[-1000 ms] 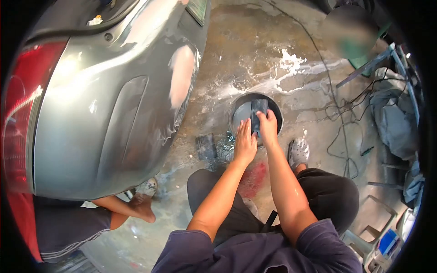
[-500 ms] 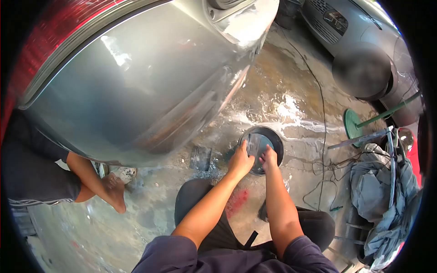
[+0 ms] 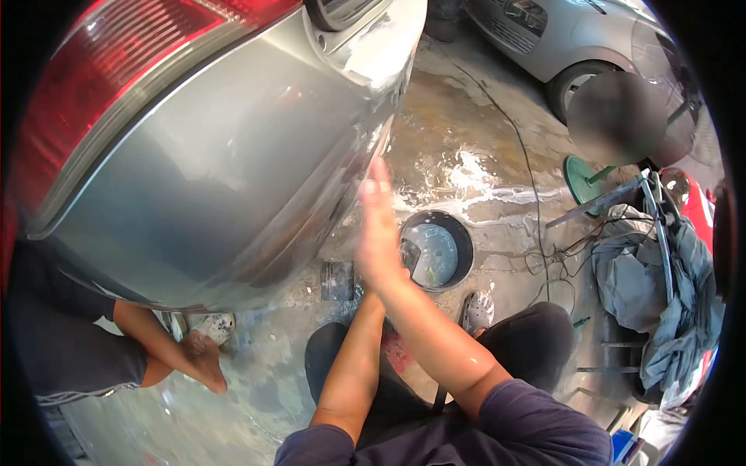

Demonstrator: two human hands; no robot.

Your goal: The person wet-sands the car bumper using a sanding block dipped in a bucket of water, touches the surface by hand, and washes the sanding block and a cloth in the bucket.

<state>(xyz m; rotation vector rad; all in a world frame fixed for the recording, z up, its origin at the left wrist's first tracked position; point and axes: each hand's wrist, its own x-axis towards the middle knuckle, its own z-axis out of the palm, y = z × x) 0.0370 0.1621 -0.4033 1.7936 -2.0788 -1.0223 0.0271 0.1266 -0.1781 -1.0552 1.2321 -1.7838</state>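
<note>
My right hand (image 3: 378, 229) is raised beside the lower edge of a silver car bumper (image 3: 225, 155). Its fingers are stretched out and blurred by motion; I cannot tell whether they touch the bumper. My left hand (image 3: 376, 297) is mostly hidden behind the right wrist. From there a dark, thin piece that looks like sandpaper (image 3: 410, 255) sticks out over the near side of a black bucket (image 3: 468, 252). Cloudy water (image 3: 435, 256) with some foam is in the bucket.
A dark rectangular piece (image 3: 337, 280) lies on the wet floor. At left another person's bare foot and hand (image 3: 203, 361) show under the bumper. A cable (image 3: 528, 163) crosses the floor at right, near a green round stand (image 3: 583, 186) and a cloth-draped frame (image 3: 629, 264).
Both hands have left the bucket and moved left. My right hand has crossed over the left and risen to the bumper's edge. The view has shifted, showing more of the red tail light.
</note>
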